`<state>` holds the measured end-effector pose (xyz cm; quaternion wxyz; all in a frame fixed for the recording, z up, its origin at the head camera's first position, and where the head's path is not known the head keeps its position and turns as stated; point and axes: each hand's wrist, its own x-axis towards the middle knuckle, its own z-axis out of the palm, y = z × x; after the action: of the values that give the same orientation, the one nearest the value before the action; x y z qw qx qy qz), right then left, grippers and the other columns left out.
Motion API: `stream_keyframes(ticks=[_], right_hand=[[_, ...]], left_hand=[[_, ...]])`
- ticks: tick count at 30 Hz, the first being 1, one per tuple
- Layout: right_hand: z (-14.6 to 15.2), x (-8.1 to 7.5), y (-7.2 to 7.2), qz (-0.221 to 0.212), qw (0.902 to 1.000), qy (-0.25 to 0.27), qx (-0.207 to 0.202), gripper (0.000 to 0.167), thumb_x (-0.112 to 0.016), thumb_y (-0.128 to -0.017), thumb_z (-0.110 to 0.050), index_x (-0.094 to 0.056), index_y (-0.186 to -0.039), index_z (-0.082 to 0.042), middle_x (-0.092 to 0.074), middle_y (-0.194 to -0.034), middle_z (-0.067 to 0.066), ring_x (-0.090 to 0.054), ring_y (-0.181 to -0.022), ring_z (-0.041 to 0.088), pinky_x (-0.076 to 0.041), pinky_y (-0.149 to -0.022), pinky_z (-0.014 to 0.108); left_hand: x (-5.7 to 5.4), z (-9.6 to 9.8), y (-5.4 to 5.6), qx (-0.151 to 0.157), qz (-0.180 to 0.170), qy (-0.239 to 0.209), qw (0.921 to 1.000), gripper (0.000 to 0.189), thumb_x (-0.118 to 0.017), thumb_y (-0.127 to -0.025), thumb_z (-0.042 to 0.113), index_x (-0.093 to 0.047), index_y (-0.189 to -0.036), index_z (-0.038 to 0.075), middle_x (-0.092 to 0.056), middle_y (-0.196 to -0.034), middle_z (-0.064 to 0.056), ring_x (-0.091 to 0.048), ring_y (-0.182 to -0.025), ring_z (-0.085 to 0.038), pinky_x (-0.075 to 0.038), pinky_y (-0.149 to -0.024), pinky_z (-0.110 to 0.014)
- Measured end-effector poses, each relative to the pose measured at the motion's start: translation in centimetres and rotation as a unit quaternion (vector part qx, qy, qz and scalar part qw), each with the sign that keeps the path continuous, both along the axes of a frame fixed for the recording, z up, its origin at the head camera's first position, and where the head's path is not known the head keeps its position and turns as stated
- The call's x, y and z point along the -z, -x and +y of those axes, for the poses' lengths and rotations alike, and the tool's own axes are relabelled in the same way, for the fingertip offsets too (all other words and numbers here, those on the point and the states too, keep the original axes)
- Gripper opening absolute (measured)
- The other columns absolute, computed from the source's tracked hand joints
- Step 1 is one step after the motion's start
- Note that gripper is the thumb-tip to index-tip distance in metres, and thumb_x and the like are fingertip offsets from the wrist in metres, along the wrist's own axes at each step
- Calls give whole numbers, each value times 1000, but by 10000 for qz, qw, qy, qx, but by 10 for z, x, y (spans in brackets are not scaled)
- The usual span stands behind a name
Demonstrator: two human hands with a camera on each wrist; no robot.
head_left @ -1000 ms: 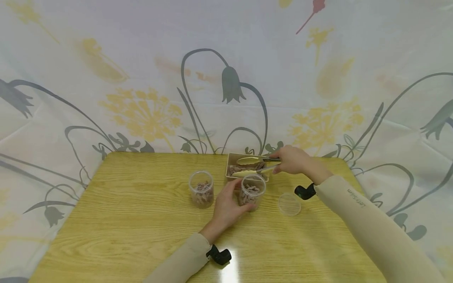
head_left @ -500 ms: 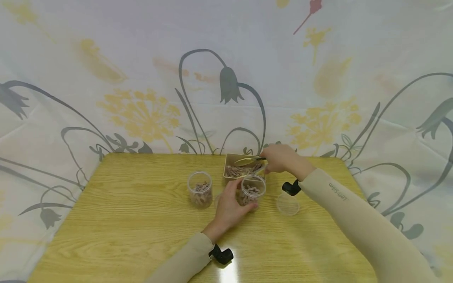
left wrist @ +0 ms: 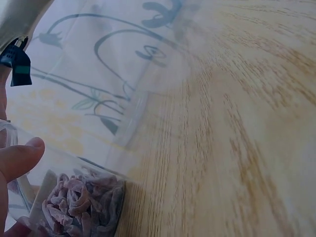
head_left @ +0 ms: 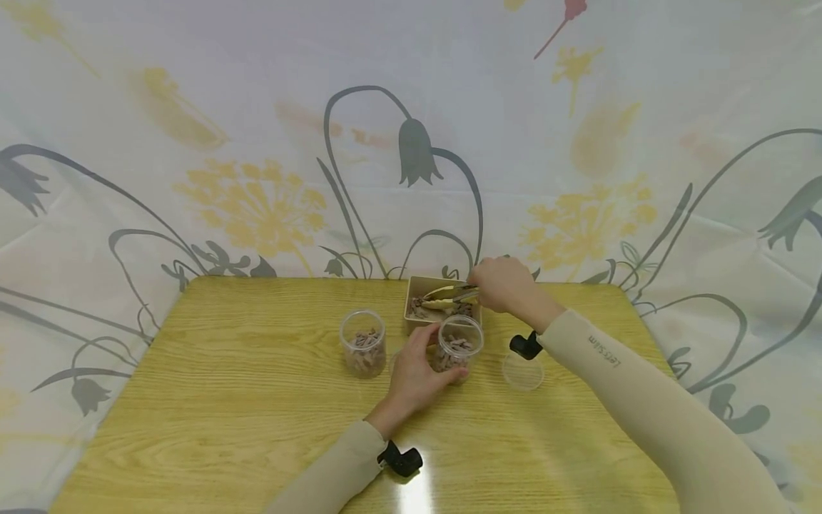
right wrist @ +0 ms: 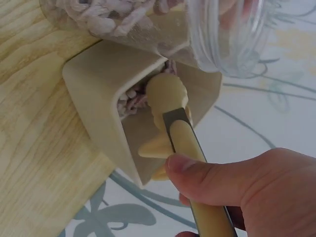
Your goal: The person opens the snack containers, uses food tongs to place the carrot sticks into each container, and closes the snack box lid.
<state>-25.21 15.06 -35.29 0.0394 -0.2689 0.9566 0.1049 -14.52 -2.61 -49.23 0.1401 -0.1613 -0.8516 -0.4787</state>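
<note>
My left hand grips a clear round jar on the table, thumb and fingers around its sides. Short greyish-pink strips fill its lower part; the left wrist view shows these strips through the wall. Behind the jar stands a beige rectangular box holding more of the same strips. My right hand holds serving tongs with yellowish scalloped heads and metal-edged handles. Both tong heads are down inside the box, a small gap between them. The held jar overlaps the box's front in the head view.
A second clear jar, partly filled with strips, stands left of my left hand. One clear round lid lies to the right; another lid is mostly hidden behind the left hand. A patterned cloth hangs behind the wooden table.
My right hand has moved left over the box, carrying the tongs deeper into it. The tong heads have come closer together. My left hand keeps its hold on the jar.
</note>
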Motion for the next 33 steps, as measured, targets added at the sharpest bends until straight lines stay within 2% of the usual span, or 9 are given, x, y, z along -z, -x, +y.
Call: stream_keyframes(ticks=[6, 10, 13, 18, 24, 30, 33], right_hand=[[8, -2, 0, -328, 9991, -69, 271, 44, -79, -86, -29, -70, -127, -15, -68, -114, 11, -65, -97, 32, -56, -69, 46], [6, -3, 0, -584, 9975, 5, 391, 47, -79, -86, -30, -69, -129, -13, -67, -118, 13, -64, -101, 35, -56, -73, 47], [2, -5, 0, -550, 9979, 30, 348, 35, -78, -87, -27, -74, -119, -13, -69, -110, 11, -65, -93, 33, -56, -72, 48], [0, -3, -2, -268, 9994, -61, 204, 17, -78, -87, -27, -78, -101, -18, -66, -90, 5, -59, -71, 25, -53, -60, 43], [10, 1, -2, -231, 9997, -3, 30, 25, -77, -88, -28, -78, -111, -20, -66, -86, 4, -61, -72, 23, -50, -53, 37], [26, -1, -1, -277, 9988, 353, 189, 33, -78, -87, -28, -75, -119, -20, -69, -96, 5, -63, -83, 25, -50, -57, 37], [31, -5, -4, -365, 9975, 551, 268, 38, -78, -87, -28, -73, -123, -19, -66, -94, 5, -60, -79, 23, -46, -55, 35]], left_hand=[[0, 0, 0, 42, -79, -5, 10000, 81, -91, -70, 38, -53, -139, 15, -62, -123, -5, -61, -112, -18, -50, -91, -45], [0, -1, -1, 5, -159, -39, 9999, 81, -91, -70, 37, -53, -138, 17, -66, -122, -5, -62, -112, -19, -49, -92, -46], [0, -1, 0, -24, -173, -44, 9998, 81, -92, -70, 37, -54, -138, 18, -68, -119, -4, -63, -110, -19, -49, -91, -47], [2, -2, 0, -49, -199, -12, 9998, 81, -91, -70, 40, -53, -139, 19, -67, -119, -3, -62, -110, -19, -50, -90, -46], [2, -3, 0, -54, -207, -50, 9998, 81, -91, -70, 41, -53, -139, 19, -67, -120, -5, -62, -110, -19, -50, -90, -46], [2, -5, 0, -85, -232, -60, 9997, 82, -92, -69, 40, -54, -137, 16, -68, -118, -4, -62, -109, -19, -49, -90, -43], [1, -6, 1, -97, -254, -55, 9996, 82, -92, -68, 38, -54, -137, 16, -68, -118, -4, -63, -108, -20, -50, -89, -43]])
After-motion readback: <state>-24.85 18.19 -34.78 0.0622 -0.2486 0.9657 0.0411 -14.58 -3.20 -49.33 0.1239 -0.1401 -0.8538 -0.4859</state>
